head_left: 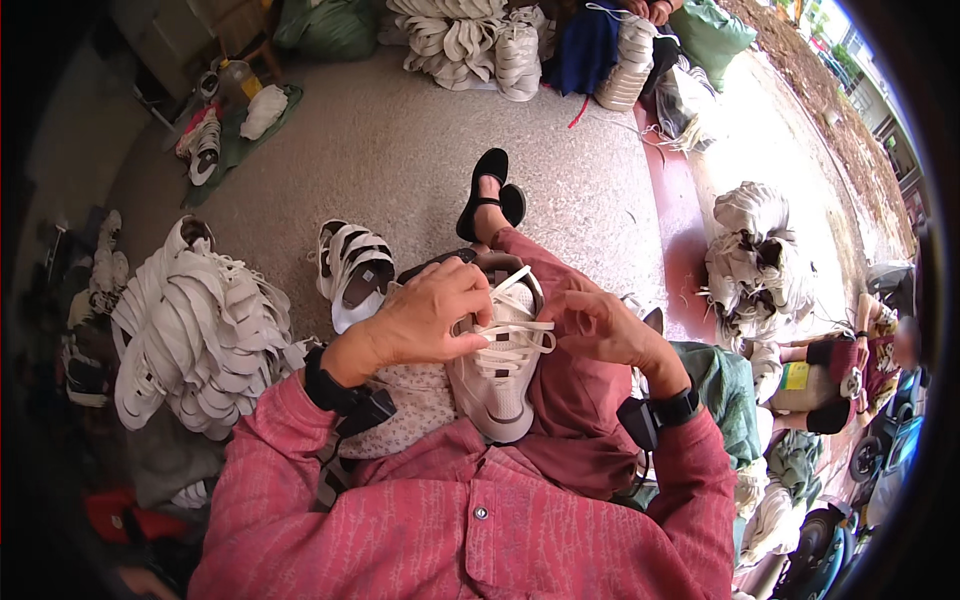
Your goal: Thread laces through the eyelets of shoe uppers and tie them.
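A white and beige lace-up sneaker [497, 385] rests on my lap with its toe toward me. My left hand [435, 312] bends over the shoe's left side, thumb and fingers closed on the pale shoelace [515, 328] across the tongue. Loops of that lace stick out to the right. Beside them is my right hand [608, 328], its fingers curved and the thumb apart from the forefinger. No lace shows gripped in it. Patterned cloth [405, 410] lies under the shoe on my left thigh.
To the left stands a large heap of white shoe uppers [205, 335], with a strapped white shoe [355, 270] nearer me. More uppers [755, 255] are piled at right, beside a green sack [715, 395]. Across the floor, another person's hands [650, 10] are above a shoe stack [630, 65].
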A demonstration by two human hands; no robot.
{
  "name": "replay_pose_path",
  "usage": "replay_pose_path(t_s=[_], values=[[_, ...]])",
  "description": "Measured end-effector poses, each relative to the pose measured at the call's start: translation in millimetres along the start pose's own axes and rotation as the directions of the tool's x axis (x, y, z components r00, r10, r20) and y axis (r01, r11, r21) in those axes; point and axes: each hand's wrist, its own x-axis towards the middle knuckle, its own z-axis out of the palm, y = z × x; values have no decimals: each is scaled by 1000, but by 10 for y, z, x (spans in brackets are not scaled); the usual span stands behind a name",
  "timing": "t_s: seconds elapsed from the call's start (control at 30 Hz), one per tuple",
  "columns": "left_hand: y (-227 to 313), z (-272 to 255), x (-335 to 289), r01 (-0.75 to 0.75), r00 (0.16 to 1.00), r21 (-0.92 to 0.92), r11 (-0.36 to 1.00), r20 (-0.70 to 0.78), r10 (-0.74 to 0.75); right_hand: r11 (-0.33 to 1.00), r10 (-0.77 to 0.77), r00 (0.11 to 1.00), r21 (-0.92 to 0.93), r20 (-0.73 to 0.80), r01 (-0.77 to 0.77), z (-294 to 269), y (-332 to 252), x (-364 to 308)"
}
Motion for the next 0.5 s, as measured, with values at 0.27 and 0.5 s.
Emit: replay_pose_path(t_s=[0.27, 0.5], values=[[-208, 46, 30, 130, 985, -195, 972, 134, -105, 984, -95, 989, -138, 115, 111, 2, 96, 84], [-216, -112, -1, 154, 967, -389, 908, 249, -57, 996, 59, 980, -75, 192, -45, 11, 26, 4]])
